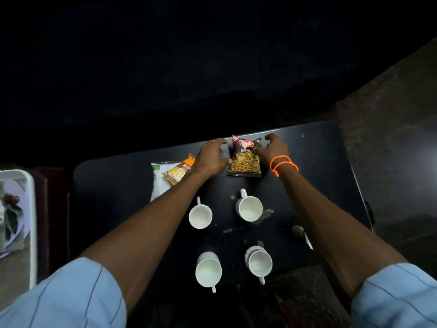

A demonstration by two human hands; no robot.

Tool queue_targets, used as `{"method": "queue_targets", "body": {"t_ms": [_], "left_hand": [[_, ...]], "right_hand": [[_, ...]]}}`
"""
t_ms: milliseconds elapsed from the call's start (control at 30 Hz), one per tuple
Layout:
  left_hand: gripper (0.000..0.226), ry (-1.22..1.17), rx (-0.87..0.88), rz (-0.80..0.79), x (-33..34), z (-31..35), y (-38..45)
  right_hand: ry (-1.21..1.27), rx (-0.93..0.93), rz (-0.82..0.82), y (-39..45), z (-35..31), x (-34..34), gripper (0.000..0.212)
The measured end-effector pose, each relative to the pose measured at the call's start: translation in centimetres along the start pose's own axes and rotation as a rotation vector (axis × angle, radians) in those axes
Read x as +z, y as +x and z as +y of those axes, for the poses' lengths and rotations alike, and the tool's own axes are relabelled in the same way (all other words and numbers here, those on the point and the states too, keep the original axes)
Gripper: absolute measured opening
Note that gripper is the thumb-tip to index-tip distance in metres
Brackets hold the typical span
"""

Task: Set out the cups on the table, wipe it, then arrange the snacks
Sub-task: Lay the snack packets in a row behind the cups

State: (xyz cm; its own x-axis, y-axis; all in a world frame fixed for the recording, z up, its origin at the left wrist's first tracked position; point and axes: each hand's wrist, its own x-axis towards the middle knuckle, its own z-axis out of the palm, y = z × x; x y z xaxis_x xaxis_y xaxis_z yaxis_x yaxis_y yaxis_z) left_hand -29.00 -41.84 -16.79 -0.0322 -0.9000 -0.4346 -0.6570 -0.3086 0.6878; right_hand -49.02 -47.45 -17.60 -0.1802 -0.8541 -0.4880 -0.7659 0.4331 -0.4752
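Snack: dark brown glossy snack packet (244, 157), yellow sticks showing through, flat on the black worktop (113, 185) between both hands.
Left hand (210, 157): fingers spread, thumb touching the packet's edge.
Right hand (272, 147): fingers curled loosely apart, touching the packet's other side.
Cups: four white ceramic cups (200, 216), nearer than the fingers.

Glossy plastic snack packet (244, 159), glazed white ceramic cups (249, 208), smooth dark table (118, 185).

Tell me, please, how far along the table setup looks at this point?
Done: four white cups stand on the dark table. Wiping cannot be confirmed; pale smudges still show near the cups. In hand: the left hand and right hand flank the dark snack packet. Left: the orange packet and white packet overlap, unarranged.
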Motion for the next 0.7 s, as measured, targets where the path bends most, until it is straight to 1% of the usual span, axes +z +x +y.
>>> {"method": "queue_targets", "body": {"t_ms": [33,67,167,200,433,500,533,600,633,700], "left_hand": [[0.07,-0.005,0.013,-0.011,0.7,0.0,0.2],[0.072,-0.02,0.018,-0.018,1.2,0.2,0.3],[0.074,-0.072,-0.004,-0.03,2.6,0.9,1.1],[0.073,-0.079,-0.008,-0.032,3.1,1.1,1.3],[0.063,-0.055,-0.02,-0.038,6.3,2.0,1.3],[0.064,-0.056,-0.032,-0.06,7.0,2.1,1.5],[0.064,-0.052,-0.036,-0.07,7.3,2.2,1.6],[0.066,-0.017,-0.028,-0.076,7.8,2.6,1.8],[0.067,0.008,-0.02,-0.076,8.0,2.8,2.0],[0.068,0.047,-0.018,-0.081,8.1,3.0,2.3]], "right_hand": [[0.012,-0.018,0.037,-0.1,0.4,-0.1,0.059],[0.023,-0.06,0.041,-0.3,0.7,-0.2,0.06],[-0.016,-0.237,-0.06,-0.8,1.4,-0.5,0.062],[-0.022,-0.269,-0.088,-1.1,1.5,-0.6,0.063],[0.048,-0.261,-0.076,-1.9,3.6,-1.6,0.062],[0.02,-0.276,-0.019,-2.1,4.4,-1.5,0.066],[0.007,-0.286,0.024,-2.2,4.7,-1.4,0.065],[0.015,-0.307,0.086,-2.4,5.2,-1.1,0.052],[0.025,-0.31,0.098,-2.4,5.4,-0.9,0.045],[0.064,-0.28,0.097,-2.2,5.6,-0.8,0.039]]}}
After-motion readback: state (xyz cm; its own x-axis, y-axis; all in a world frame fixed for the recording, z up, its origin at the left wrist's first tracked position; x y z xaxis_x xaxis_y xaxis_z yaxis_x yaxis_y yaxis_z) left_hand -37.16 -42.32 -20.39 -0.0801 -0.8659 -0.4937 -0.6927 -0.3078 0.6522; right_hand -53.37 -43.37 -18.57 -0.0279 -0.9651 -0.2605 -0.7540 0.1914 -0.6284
